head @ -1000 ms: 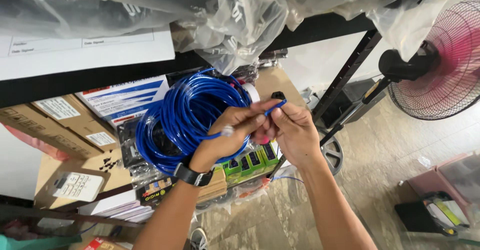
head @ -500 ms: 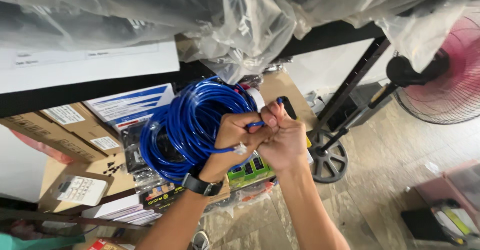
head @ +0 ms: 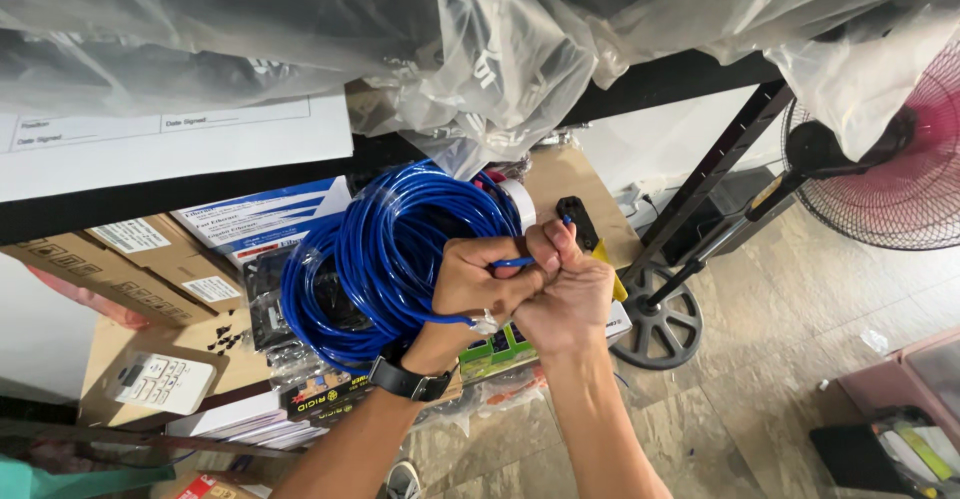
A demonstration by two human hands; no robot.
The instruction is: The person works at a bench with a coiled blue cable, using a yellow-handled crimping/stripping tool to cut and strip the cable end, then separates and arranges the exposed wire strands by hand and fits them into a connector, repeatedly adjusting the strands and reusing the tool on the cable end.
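Pressing together in front of the blue cable coil (head: 395,259), the left hand (head: 478,289) and right hand (head: 568,294) are both clenched on one loose cable end, fists touching. A second ago they sat slightly apart; now they have closed up, while the coil stays over the boxes (head: 150,269) below the shelf (head: 660,79).

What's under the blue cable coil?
Under the blue cable coil: a black plastic-bagged item, printed boxes and a cardboard shelf surface. Whatever lies directly beneath its centre is covered by the coil and both hands.
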